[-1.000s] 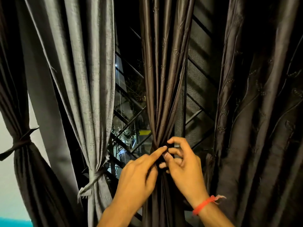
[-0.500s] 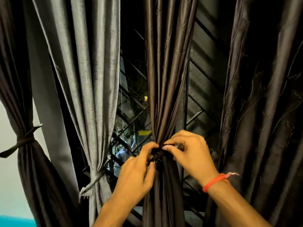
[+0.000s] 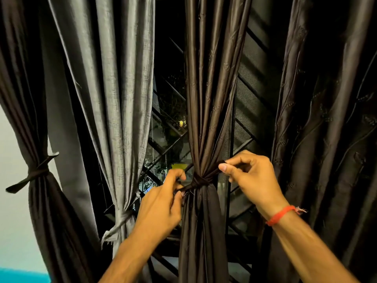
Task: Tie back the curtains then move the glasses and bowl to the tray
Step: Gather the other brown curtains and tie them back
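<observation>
The left hand (image 3: 161,209) has its fingers curled and pinches one end of the dark tie (image 3: 196,181), at 8 o'clock from the knot. The right hand (image 3: 252,176) pinches the other end between thumb and forefinger, at 2 o'clock from the knot. The tie is wrapped around the gathered brown curtain (image 3: 206,99), in the middle of the view.

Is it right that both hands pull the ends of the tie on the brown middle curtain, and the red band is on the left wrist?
Not quite. The head view shows the red band on the right wrist, not the left. The rest holds: the left hand and the right hand each pinch an end of the tie around the brown middle curtain.
</observation>
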